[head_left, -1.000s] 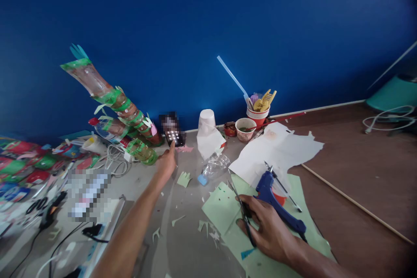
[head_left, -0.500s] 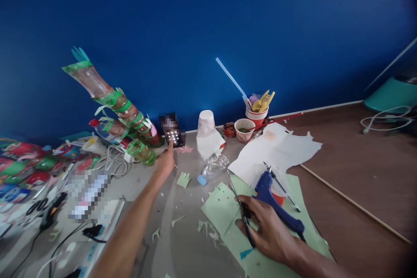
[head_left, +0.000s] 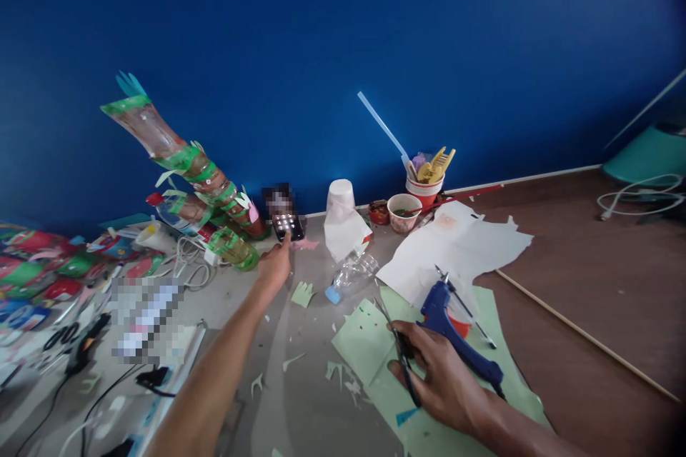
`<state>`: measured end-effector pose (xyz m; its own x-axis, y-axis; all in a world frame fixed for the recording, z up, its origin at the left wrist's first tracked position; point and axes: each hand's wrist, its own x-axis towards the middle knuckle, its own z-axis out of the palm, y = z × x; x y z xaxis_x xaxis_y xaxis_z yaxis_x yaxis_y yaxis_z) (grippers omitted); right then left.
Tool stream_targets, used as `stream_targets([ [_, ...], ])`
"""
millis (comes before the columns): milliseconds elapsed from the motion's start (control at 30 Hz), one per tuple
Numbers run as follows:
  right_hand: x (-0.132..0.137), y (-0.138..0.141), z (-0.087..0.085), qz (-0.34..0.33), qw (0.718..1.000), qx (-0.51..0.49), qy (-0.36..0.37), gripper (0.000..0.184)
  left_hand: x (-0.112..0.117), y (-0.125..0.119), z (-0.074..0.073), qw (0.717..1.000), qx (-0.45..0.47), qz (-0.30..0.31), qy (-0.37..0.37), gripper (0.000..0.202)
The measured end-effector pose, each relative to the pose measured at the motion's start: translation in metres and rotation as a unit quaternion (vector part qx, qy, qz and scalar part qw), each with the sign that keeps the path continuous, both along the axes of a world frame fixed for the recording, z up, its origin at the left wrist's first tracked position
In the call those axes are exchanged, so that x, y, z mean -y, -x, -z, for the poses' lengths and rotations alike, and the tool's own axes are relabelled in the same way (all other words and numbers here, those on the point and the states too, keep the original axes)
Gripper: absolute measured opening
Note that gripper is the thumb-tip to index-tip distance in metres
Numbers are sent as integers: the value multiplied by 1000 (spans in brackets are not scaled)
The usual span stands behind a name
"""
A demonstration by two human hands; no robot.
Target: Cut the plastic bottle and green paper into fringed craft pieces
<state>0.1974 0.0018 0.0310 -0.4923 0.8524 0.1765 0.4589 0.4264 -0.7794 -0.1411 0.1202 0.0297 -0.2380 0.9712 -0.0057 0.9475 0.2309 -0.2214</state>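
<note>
My left hand (head_left: 275,269) reaches forward with its index finger stretched out at the lower part of a lit phone (head_left: 285,218) leaning against the wall; it grips nothing. Part of the phone's screen is blurred out. In my right hand (head_left: 436,375) is a pair of dark scissors (head_left: 403,357), tips pointing away over green paper (head_left: 369,335). Close beside that hand lies a blue glue gun (head_left: 447,328), with a pen (head_left: 469,307) across its nozzle end. A clear plastic bottle (head_left: 354,275) with a blue cap lies between my hands.
A tall tower of painted bottles (head_left: 201,171) stands at the left, by a coiled white cable (head_left: 196,264). An upturned white cup (head_left: 341,207), a paint cup (head_left: 404,213) and a cup of tools (head_left: 425,186) line the wall. A wooden stick (head_left: 584,332) lies at right.
My left hand has shifted slightly right, its fingertip still at the phone's lower screen. The right hand and scissors stay where they were.
</note>
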Motion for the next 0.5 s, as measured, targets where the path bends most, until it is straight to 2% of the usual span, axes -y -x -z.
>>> stream_targets([
  [300, 1, 0, 2, -2, 1000, -3, 4, 33, 0, 4, -4, 1000, 11, -22, -7, 66],
  [500, 1, -1, -2, -1, 1000, -6, 4, 32, -8, 11, -14, 998, 29, -58, -15, 72],
])
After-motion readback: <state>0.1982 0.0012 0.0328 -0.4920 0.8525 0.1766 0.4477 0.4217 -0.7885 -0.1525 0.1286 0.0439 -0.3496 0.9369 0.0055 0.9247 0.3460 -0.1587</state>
